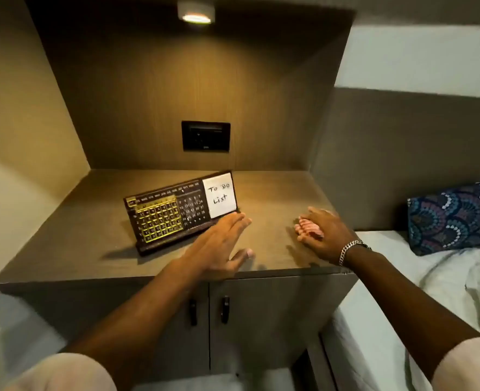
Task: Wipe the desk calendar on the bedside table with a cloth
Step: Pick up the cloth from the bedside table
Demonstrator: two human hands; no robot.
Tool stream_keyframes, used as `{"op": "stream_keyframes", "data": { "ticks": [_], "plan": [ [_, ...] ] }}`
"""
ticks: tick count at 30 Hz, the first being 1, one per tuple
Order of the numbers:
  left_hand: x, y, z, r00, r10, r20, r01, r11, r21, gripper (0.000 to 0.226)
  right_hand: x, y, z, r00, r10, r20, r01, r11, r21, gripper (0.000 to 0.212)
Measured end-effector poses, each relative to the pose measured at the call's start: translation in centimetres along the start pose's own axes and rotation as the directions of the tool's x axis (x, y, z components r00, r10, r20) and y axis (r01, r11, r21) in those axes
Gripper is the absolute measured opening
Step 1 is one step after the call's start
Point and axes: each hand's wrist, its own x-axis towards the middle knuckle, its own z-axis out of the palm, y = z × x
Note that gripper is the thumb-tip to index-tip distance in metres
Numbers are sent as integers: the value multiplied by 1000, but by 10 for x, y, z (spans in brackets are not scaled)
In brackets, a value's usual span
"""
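Observation:
A dark desk calendar (pixel 176 211) with a yellow date grid and a white "To Do List" note leans back on the bedside table (pixel 92 221). My left hand (pixel 222 244) is stretched out flat, fingers apart, its tips just at the calendar's lower right corner; it holds nothing. My right hand (pixel 326 235) lies on a small pink folded cloth (pixel 308 228) on the tabletop, to the right of the calendar. The hand covers most of the cloth.
The table sits in a wooden niche with a black socket panel (pixel 206 136) on the back wall and a lit lamp (pixel 196 12) above. Two cupboard doors with black handles (pixel 209 310) are below. A bed with a patterned blue cushion (pixel 450 217) lies to the right.

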Motion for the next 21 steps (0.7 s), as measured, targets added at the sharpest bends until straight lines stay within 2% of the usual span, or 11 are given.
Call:
{"op": "stream_keyframes", "data": {
  "ticks": [4,8,11,14,17,21],
  "plan": [
    [12,-16,42,989,-54,137,44,996,76,73,8,29,26,996,11,89,-6,998,-58,73],
    [16,-26,70,973,-119,198,87,983,163,79,10,41,50,1000,-9,0,9,1000,-4,61],
    [15,-28,81,967,-133,215,72,960,271,86,12,41,57,1000,14,-2,-14,999,-48,57],
    [17,-27,77,961,-143,237,69,953,295,86,14,37,56,1000,15,-7,-16,997,-75,56],
    [22,-24,65,927,-155,341,81,972,221,83,6,24,52,997,-7,-83,7,1000,3,56],
    [24,-27,22,913,-62,404,77,997,-20,76,-1,-4,51,971,-50,-236,99,974,203,54]
  ]
}}
